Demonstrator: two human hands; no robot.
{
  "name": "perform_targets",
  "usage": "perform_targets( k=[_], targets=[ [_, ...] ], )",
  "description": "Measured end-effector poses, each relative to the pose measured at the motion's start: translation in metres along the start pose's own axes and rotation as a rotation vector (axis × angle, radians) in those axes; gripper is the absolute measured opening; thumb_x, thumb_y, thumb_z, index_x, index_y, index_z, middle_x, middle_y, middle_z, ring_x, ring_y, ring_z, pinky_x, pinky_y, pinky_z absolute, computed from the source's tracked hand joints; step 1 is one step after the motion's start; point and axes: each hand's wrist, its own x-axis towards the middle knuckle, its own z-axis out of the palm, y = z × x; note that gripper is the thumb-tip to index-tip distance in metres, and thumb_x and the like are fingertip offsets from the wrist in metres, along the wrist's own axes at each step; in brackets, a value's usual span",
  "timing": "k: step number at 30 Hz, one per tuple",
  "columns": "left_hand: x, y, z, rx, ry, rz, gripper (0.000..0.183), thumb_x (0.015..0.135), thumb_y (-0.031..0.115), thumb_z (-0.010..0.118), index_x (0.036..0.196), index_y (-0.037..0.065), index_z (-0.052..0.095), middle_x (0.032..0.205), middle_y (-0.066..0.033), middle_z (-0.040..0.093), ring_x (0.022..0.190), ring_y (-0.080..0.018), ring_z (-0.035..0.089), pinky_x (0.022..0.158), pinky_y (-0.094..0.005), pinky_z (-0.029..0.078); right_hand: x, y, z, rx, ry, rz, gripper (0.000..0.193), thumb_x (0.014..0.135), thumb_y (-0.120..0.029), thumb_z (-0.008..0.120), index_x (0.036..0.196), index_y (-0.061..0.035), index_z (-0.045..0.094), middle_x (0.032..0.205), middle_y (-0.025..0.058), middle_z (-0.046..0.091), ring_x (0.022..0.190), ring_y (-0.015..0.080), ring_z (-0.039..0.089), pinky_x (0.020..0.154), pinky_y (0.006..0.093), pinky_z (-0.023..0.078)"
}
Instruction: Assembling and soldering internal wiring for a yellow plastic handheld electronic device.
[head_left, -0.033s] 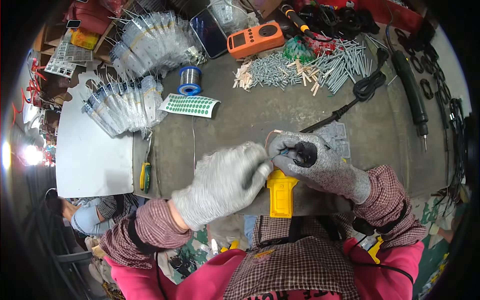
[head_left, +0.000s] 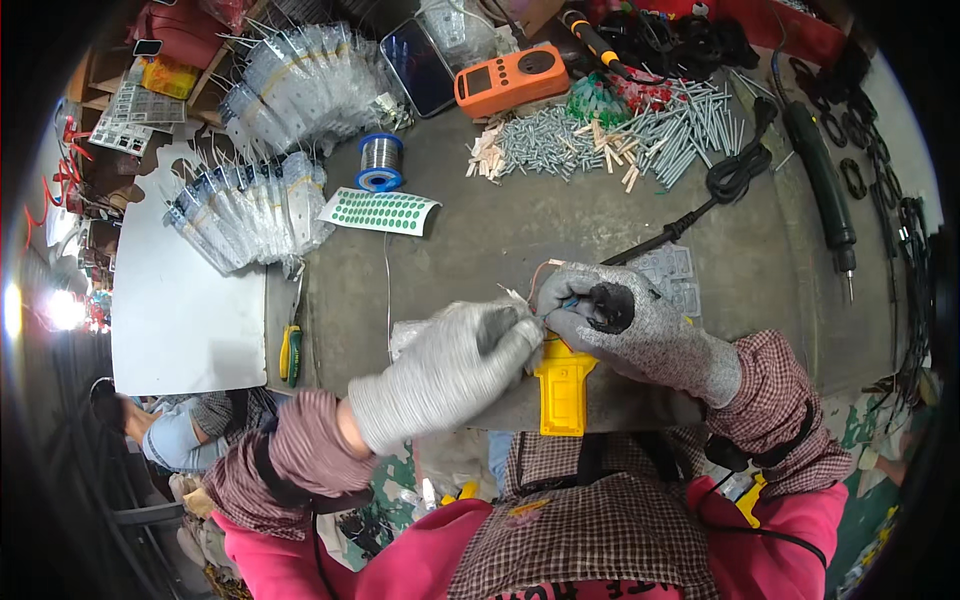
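My right hand (head_left: 620, 318), in a grey glove with a dark patch, is closed on thin wires (head_left: 549, 264); a bit of blue shows between its fingers. Beside it, my left hand (head_left: 450, 365), in a pale grey glove, has its fingers pinched together at the same wires; what lies in its fingertips is too small and smeared to make out. Below both hands, a yellow plastic housing (head_left: 563, 392) lies at the table's near edge, its upper part hidden by my hands. A black cable (head_left: 665, 235) runs from behind my right hand toward the upper right.
Screws (head_left: 560, 140) are heaped at the back, by an orange meter (head_left: 510, 80). A solder spool (head_left: 380, 160) and a green-dotted sticker sheet (head_left: 380, 211) lie left of them. Bagged parts (head_left: 250, 210), yellow-green pliers (head_left: 290, 355) and an electric screwdriver (head_left: 820, 180) flank the work area.
My left hand has shifted slightly down, uncovering pale wire ends above its fingertips and something pale on the table behind it. My right hand stays in place.
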Motion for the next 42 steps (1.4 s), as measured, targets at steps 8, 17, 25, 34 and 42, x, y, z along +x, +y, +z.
perform_targets(
  k=[8,17,25,34,42],
  targets=[
    [0.002,0.005,-0.001,0.374,0.164,0.311,0.031,0.102,0.030,0.050,0.093,0.003,0.061,0.075,-0.0052,0.061,0.068,-0.0125,0.058,0.063,-0.0309,0.048,0.005,-0.008,-0.010,-0.006,-0.041,0.077,0.008,0.095,-0.011,0.058,0.099,-0.0033,0.059,0.085,0.0013,0.054,0.079,0.0052,0.049,0.073,0.0253,0.046],
    [0.008,-0.005,0.004,0.744,0.288,0.473,0.028,0.101,0.028,0.053,0.089,0.005,0.060,0.078,-0.0050,0.062,0.065,-0.0143,0.057,0.063,-0.0320,0.047,0.009,-0.011,-0.010,-0.116,-0.027,0.107,0.010,0.093,-0.010,0.061,0.099,-0.0031,0.059,0.086,0.0021,0.057,0.079,0.0065,0.053,0.073,0.0254,0.047],
    [0.108,-0.048,-0.075,0.531,0.625,0.450,0.014,0.094,0.018,0.063,0.100,0.006,0.065,0.091,-0.0118,0.064,0.082,-0.0330,0.062,0.076,-0.0374,0.051,0.003,-0.001,-0.009,-0.275,0.071,0.049,0.013,0.091,-0.012,0.068,0.101,-0.0053,0.061,0.093,0.0074,0.066,0.078,0.0142,0.064,0.071,0.0301,0.052],
    [0.130,-0.049,-0.101,0.527,0.378,0.416,0.023,0.087,0.007,0.068,0.110,0.003,0.067,0.110,-0.0160,0.064,0.103,-0.0328,0.062,0.090,-0.0379,0.050,0.010,0.003,-0.017,-0.176,0.037,0.017,0.014,0.092,-0.009,0.067,0.105,-0.0062,0.062,0.102,0.0078,0.064,0.094,0.0177,0.064,0.082,0.0314,0.051],
    [0.124,-0.048,-0.107,0.946,0.443,0.520,0.030,0.082,0.006,0.068,0.111,0.006,0.064,0.117,-0.0137,0.058,0.112,-0.0350,0.055,0.098,-0.0437,0.046,0.010,0.001,-0.016,-0.156,0.050,0.037,0.014,0.093,-0.009,0.065,0.107,-0.0060,0.063,0.104,0.0072,0.064,0.097,0.0147,0.064,0.084,0.0303,0.052]
  ],
)
